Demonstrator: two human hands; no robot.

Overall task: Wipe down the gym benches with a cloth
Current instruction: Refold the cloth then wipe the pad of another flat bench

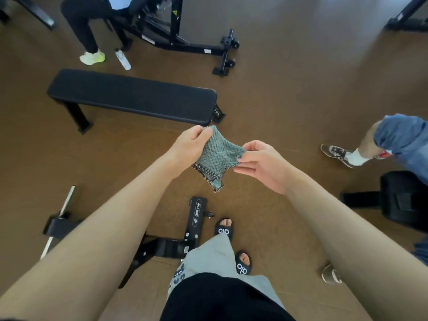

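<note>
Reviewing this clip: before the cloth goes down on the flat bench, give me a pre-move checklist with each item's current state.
1. Cloth in hand: ok, left hand and right hand both pinch it.
2. Cloth spread for wiping: not ok, bunched between the hands.
3. Flat bench pad free of items: ok.
4. Cloth touching bench: not ok, held in the air.
5. Bottle clear of bench: ok, on the floor behind.
6. Cloth damp: cannot tell.

Cloth [216,157] woven, nubby green textile; bench [132,96] pad matt black; floor [289,93] brown, finely speckled, matt.
</note>
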